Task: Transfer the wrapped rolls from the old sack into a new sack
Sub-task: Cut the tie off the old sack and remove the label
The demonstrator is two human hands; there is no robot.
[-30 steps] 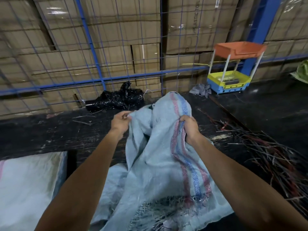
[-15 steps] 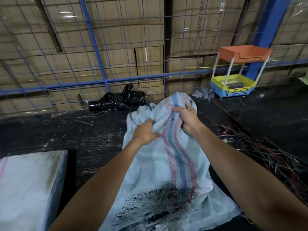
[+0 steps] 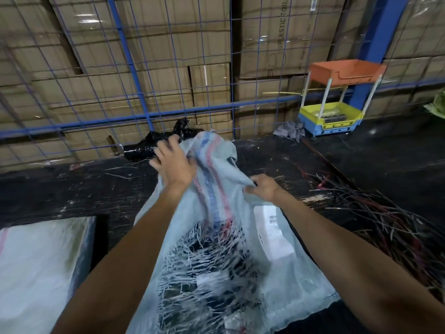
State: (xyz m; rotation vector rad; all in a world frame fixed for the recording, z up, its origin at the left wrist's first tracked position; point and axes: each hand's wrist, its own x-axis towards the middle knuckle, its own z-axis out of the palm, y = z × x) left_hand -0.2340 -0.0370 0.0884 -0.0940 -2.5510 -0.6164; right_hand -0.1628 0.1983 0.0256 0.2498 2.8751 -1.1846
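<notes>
Torn old sack (image 3: 216,213): lies on floor, mouth at far end. Left hand (image 3: 174,162) spread on mouth; right hand (image 3: 263,188) pinches edge. Advice: pull edges apart evenly, avoid tear.

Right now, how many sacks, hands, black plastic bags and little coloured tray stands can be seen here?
Woven sacks: 2, the torn sack and the second sack
Hands: 2, left hand, right hand
Black plastic bag: 1
Tray stand: 1
Total: 6
</notes>
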